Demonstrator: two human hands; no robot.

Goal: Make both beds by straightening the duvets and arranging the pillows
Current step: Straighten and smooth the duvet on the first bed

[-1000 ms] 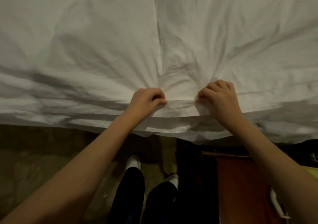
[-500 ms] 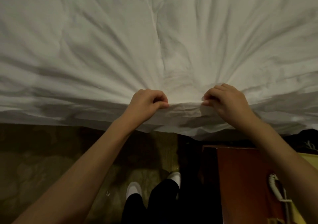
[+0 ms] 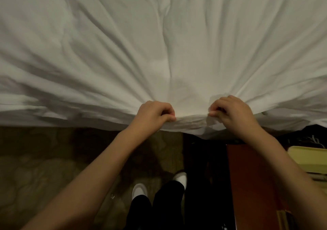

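A white duvet (image 3: pixel 159 44) fills the upper half of the head view, its near edge hanging over the side of the bed. My left hand (image 3: pixel 153 113) grips that edge with curled fingers. My right hand (image 3: pixel 231 114) pinches the same edge a short way to the right. Creases fan out across the duvet from both grips. No pillows are in view.
Patterned carpet (image 3: pixel 53 167) lies below the bed edge, with my feet in white shoes (image 3: pixel 139 190) on it. A reddish wooden piece of furniture (image 3: pixel 251 176) stands at the lower right, close to the bed, with a yellowish object (image 3: pixel 307 157) beside it.
Both hands have drawn the duvet edge toward me, and the creases radiating from the grips have grown tauter. My feet have shifted back on the carpet.
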